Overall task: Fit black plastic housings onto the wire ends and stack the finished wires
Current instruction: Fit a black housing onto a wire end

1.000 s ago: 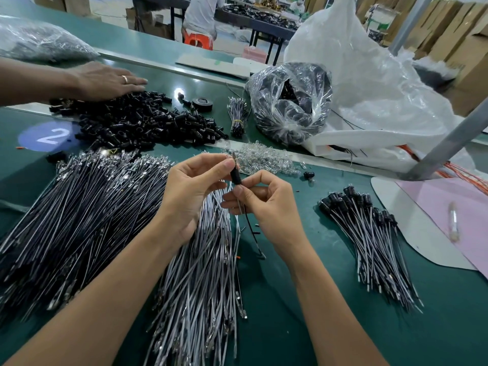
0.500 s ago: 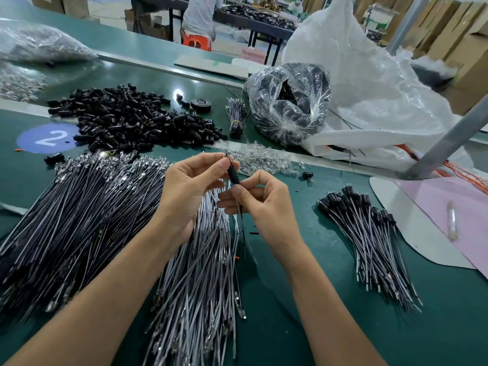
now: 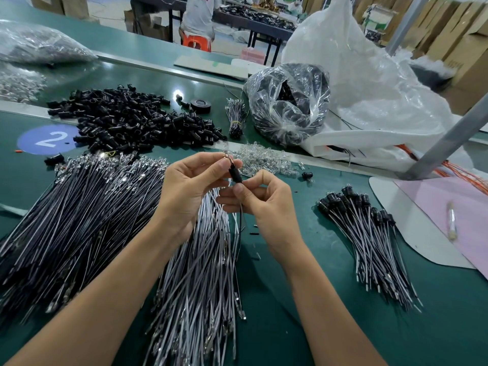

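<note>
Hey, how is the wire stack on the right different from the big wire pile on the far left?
The right stack carries black housings on its far ends; the left pile ends in bare metal terminals. The right stack is much smaller than the left pile. Both lie loose on the green table.

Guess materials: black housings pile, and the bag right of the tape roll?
Black housings: probably moulded plastic, semi-gloss, glints on tubular bodies. Bag: thin clear plastic film, crinkled, shiny, dark contents showing through.
</note>
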### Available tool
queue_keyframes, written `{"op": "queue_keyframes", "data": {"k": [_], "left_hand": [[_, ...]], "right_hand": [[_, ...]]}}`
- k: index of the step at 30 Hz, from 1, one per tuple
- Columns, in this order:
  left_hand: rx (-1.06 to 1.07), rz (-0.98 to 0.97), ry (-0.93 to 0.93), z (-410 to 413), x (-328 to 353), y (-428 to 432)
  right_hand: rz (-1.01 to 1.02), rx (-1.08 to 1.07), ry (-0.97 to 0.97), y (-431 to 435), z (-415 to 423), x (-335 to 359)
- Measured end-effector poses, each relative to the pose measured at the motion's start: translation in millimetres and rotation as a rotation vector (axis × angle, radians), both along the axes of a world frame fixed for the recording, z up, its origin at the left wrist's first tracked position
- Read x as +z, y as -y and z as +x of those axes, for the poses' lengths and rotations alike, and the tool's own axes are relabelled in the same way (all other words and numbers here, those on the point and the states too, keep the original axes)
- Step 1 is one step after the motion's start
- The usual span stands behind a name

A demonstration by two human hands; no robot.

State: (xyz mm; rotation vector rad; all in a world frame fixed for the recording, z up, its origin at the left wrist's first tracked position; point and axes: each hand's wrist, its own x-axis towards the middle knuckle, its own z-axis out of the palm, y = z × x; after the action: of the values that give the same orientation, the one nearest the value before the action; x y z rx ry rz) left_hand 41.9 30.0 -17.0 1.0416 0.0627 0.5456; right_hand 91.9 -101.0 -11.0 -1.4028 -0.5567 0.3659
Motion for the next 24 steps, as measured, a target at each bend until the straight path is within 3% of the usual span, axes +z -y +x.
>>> {"op": "queue_keyframes", "data": {"k": [13,24], "left_hand": [[0.039,0.123,-0.018,-1,0,3],[0.107,0.173,0.0,-1,1,9]], "right_hand": [[-0.084,-0.013,0.031,1,3,-2],[-0.061,-0.105,0.214,1,5,-5]]}}
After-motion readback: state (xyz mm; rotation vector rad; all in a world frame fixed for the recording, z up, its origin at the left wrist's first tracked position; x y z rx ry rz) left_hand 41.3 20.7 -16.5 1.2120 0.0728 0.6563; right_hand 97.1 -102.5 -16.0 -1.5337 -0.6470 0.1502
